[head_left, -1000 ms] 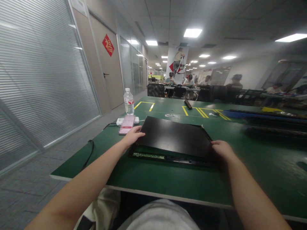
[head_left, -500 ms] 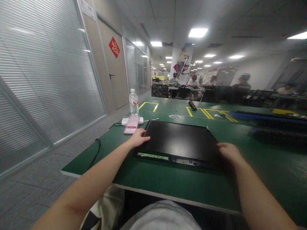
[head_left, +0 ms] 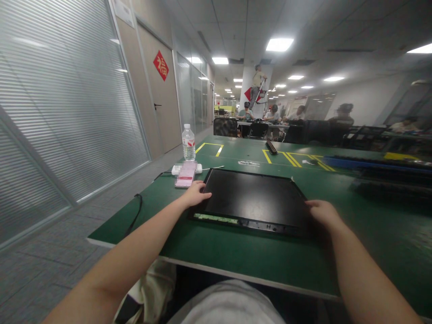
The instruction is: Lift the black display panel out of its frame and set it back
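Green tabletop (head_left: 270,254) is being shared by a bottle (head_left: 189,145) and a phone (head_left: 185,176), both standing or lying left of the black panel (head_left: 253,198). Edges of the panel are being touched by the left hand (head_left: 195,194), thumb on top, and the right hand (head_left: 324,214), set wide apart, though whether fingers are being curled beneath cannot be told. Held askew over its black frame (head_left: 266,226) a second ago, the panel is now being kept flat within it, apparently being seated, while a green circuit strip (head_left: 216,218) is being left exposed along its near edge.
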### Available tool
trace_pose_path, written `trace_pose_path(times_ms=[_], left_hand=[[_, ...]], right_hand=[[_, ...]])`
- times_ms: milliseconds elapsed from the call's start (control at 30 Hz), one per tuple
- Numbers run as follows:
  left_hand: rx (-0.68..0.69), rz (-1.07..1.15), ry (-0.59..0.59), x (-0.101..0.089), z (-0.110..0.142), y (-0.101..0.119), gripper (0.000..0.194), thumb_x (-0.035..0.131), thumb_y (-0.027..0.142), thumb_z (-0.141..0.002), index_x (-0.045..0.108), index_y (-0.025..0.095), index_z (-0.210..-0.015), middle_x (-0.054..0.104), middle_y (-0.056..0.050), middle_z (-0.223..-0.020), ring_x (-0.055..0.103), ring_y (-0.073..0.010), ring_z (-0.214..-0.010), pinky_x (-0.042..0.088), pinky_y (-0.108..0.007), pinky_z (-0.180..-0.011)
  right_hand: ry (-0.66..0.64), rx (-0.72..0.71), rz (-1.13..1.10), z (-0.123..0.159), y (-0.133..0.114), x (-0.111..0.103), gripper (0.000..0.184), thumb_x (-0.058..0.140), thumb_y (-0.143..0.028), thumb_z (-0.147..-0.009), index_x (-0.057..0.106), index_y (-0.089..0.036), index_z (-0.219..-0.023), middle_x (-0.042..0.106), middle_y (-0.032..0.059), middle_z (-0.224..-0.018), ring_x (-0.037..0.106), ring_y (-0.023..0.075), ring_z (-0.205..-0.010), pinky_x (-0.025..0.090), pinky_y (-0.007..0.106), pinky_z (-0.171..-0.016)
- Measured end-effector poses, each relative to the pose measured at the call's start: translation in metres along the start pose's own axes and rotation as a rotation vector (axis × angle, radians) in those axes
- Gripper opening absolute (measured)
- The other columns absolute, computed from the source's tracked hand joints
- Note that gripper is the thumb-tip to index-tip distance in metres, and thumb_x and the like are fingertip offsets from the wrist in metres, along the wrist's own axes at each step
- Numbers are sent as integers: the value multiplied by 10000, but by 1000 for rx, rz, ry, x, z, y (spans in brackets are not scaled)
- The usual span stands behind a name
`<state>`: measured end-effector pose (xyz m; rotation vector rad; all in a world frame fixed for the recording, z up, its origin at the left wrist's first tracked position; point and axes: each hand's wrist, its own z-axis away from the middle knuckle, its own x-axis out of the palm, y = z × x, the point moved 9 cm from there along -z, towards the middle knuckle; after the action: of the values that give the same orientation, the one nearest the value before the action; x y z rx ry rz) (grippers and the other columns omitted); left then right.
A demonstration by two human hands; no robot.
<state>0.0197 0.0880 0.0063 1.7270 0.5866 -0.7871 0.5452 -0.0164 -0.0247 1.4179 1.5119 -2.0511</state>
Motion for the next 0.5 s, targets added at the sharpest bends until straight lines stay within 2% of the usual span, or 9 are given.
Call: trace_pose_path(times_ms=[200,400,500], left_hand=[[2,18,2,0,0,0,499,750,480,-679,736,151,-1055,581,-166,-1375,546,-351,-1296,409,-424,-1126],[48,90,3,-2,1,7,397,744,476,-681,735,163,-927,680,-126,-1160,613,-342,-1130,490,-445,-996],[49,102,5,-3,1,7,388,758,485,-654,730,172,-882,679,-123,-1140,607,-346,-1124,490,-453,-992]], right_hand=[[-2,18,4,5,-4,0,507,556,-8,-611,796,-148,-1035,768,134,-1045,717,262,-958,532,310,-850],[14,29,-34,7,-4,-3,472,574,-17,-608,809,-165,-989,768,124,-1049,714,253,-955,530,294,-831],[64,-6,-14,6,-5,-5,434,586,-24,-605,815,-169,-943,772,126,-1008,717,254,-920,535,301,-811]])
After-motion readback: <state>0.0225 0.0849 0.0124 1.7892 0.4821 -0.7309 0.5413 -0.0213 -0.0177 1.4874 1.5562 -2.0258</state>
